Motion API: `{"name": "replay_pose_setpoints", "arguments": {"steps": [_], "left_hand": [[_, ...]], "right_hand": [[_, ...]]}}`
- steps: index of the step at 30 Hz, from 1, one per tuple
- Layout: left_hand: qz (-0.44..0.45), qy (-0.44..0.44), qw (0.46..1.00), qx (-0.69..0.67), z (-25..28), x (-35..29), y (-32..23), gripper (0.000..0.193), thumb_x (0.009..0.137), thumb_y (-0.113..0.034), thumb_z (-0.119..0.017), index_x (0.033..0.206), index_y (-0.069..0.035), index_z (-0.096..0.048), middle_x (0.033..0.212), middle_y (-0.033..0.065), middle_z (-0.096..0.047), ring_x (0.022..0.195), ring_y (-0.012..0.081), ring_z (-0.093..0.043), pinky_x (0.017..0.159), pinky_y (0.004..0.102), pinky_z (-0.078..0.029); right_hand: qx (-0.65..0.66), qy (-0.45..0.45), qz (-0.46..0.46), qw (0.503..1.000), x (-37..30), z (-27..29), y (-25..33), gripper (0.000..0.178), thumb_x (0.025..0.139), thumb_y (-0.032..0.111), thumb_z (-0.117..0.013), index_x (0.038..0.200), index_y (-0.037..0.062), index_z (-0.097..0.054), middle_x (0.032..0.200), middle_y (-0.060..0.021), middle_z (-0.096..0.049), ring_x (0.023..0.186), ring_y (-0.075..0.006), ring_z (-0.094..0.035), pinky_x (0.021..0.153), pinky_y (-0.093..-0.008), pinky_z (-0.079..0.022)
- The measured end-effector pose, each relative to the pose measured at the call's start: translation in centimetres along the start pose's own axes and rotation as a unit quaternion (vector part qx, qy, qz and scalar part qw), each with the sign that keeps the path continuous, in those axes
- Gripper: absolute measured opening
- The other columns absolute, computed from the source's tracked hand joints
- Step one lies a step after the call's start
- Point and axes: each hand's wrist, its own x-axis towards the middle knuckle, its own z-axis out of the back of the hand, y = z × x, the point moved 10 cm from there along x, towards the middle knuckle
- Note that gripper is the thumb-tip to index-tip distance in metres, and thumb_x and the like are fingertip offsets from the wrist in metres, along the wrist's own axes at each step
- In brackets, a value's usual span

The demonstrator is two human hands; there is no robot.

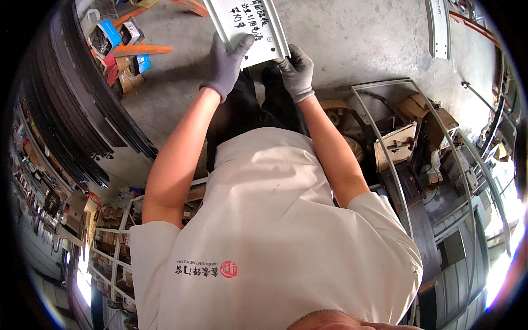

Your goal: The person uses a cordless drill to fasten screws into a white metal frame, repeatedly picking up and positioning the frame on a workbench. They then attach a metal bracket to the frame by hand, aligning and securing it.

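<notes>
Shirt (275, 220): white, short-sleeved, seen nearest the camera; both bare forearms are stretched out from it toward the top of the view.
Left hand (225, 63): grey-gloved; the grip is closed on the left edge of the panel, thumb laid over its face, fingers hidden behind.
Right hand (297, 71): grey-gloved; the grip is closed on the panel's lower right corner, fingertips curled round the near edge.
Panel (247, 25): a long, pale metal strip with raised side lips; handwriting is seen on its face. It is held off the floor in front of the body, its near end in both hands, its far end cut off by the top of the view.
Stage: the panel is judged to be fully in hand and lifted; nothing shows it set down, fixed or fitted anywhere, so any placing is judged still undone.
Floor (357, 38): bare grey concrete, lying under and beyond the panel.
Frame (385, 148): a curved pale metal frame, seen to the right of the right forearm, with boxes and a tool within it.
Strips (82, 110): dark long strips stacked at the left, well apart from the hands.
Second panel (437, 27): a similar pale strip, lying on the floor at upper right.
</notes>
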Motion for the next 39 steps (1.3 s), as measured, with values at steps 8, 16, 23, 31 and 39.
{"name": "replay_pose_setpoints", "arguments": {"steps": [8,16,23,31,39], "left_hand": [[0.019,0.012,1.0,0.003,-0.3,-0.2,-0.7,0.053,0.095,-0.034,-0.078,0.131,-0.002,-0.055,0.121,0.0076,-0.068,0.112,0.0173,-0.064,0.098,0.035,-0.051],[-0.08,-0.127,0.961,0.233,0.0,-2.2,-6.0,0.098,0.084,-0.027,-0.086,0.154,-0.002,-0.023,0.143,0.0242,-0.047,0.121,0.0322,-0.06,0.098,0.0433,-0.054],[-0.107,-0.097,0.955,0.259,-1.8,-0.8,-6.7,0.112,0.075,-0.015,-0.086,0.161,-0.012,-0.014,0.148,0.0263,-0.027,0.137,0.0417,-0.039,0.113,0.0499,-0.042],[-0.096,-0.07,0.952,0.282,-2.0,-0.2,-7.2,0.122,0.07,-0.017,-0.091,0.163,-0.012,-0.011,0.15,0.0271,-0.024,0.138,0.0424,-0.041,0.113,0.0491,-0.045],[-0.068,-0.066,0.957,0.274,-2.1,-0.2,-7.2,0.124,0.07,-0.012,-0.09,0.163,-0.015,-0.008,0.148,0.0267,-0.024,0.137,0.0412,-0.043,0.11,0.0483,-0.049]], "right_hand": [[-0.054,0.019,0.009,0.998,0.7,-0.1,0.7,0.031,0.089,0.024,-0.084,0.102,-0.0005,-0.071,0.088,-0.0019,-0.071,0.082,-0.0086,-0.061,0.077,-0.0273,-0.052],[-0.03,0.011,0.006,0.999,0.0,-0.3,1.8,0.032,0.09,0.023,-0.083,0.107,-0.0003,-0.071,0.092,-0.0027,-0.071,0.085,-0.0091,-0.061,0.079,-0.0271,-0.053],[0.0,0.019,-0.001,1.0,0.2,-0.4,1.3,0.032,0.089,0.023,-0.084,0.109,0.0003,-0.072,0.092,-0.0046,-0.07,0.087,-0.0117,-0.063,0.08,-0.0286,-0.053],[-0.038,0.014,0.017,0.999,0.3,-0.2,2.3,0.032,0.088,0.024,-0.084,0.106,0.0011,-0.074,0.094,-0.0067,-0.072,0.09,-0.0168,-0.064,0.084,-0.0314,-0.052],[-0.053,0.019,0.026,0.998,0.3,-0.2,2.8,0.032,0.087,0.024,-0.084,0.107,0.0017,-0.074,0.094,-0.0073,-0.072,0.09,-0.0185,-0.065,0.084,-0.0321,-0.052]]}}
